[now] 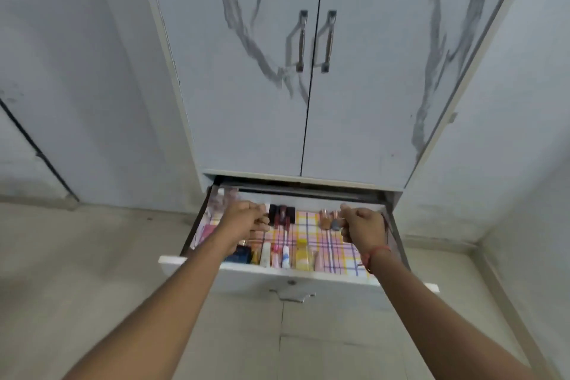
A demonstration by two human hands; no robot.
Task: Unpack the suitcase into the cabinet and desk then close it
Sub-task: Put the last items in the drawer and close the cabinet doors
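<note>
The cabinet's drawer point(296, 273) is pulled out, lined with pink, yellow and blue plaid paper. Both my arms reach into it. My left hand point(246, 220) is at the back left with fingers curled, pinching the leftmost of several dark red lipstick tubes point(281, 215). At the back right, my right hand point(365, 225) has its fingers curled round a small bottle point(336, 224), next to other small pinkish bottles point(324, 219). A row of tubes and bottles point(285, 256) lies along the drawer's front. The suitcase is out of view.
Above the drawer, two marbled white cabinet doors point(253, 71) with metal handles point(300, 40) are closed. A lower drawer front with a metal handle point(291, 295) sits beneath. Pale walls stand on both sides, with tiled floor point(77, 256) below.
</note>
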